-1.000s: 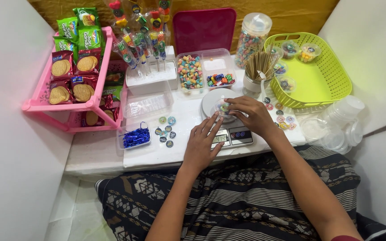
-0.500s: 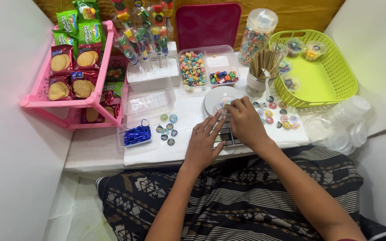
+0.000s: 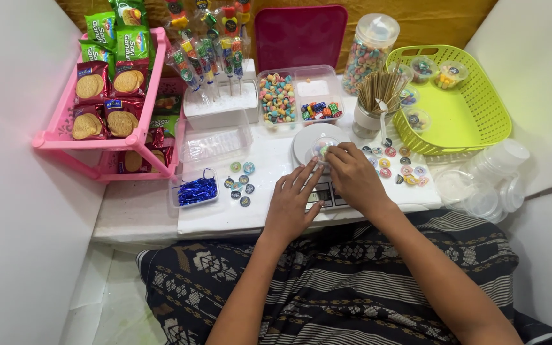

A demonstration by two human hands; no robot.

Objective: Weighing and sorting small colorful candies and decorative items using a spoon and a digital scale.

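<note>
A small clear round cup of coloured candies point(image 3: 322, 151) stands on the white pan of a small kitchen scale point(image 3: 309, 136). My right hand point(image 3: 354, 177) reaches over the scale, its fingertips closed on the cup's rim. My left hand point(image 3: 293, 206) lies flat with fingers spread on the front of the scale, covering part of its display. Whether the cup has a lid on it is hidden by my fingers.
Pink rack of biscuit packs point(image 3: 107, 137) at left. Blue foil ties in a clear tray point(image 3: 197, 190), round stickers point(image 3: 240, 185), candy trays point(image 3: 277, 97), a candy jar point(image 3: 368, 52), a cup of sticks point(image 3: 378, 102), a green basket with filled cups point(image 3: 474, 108), empty cups point(image 3: 490, 179) right.
Both hands stay at the scale. My right hand has drawn slightly back and settled its fingertips on the small cup; my left hand has slid a little further forward.
</note>
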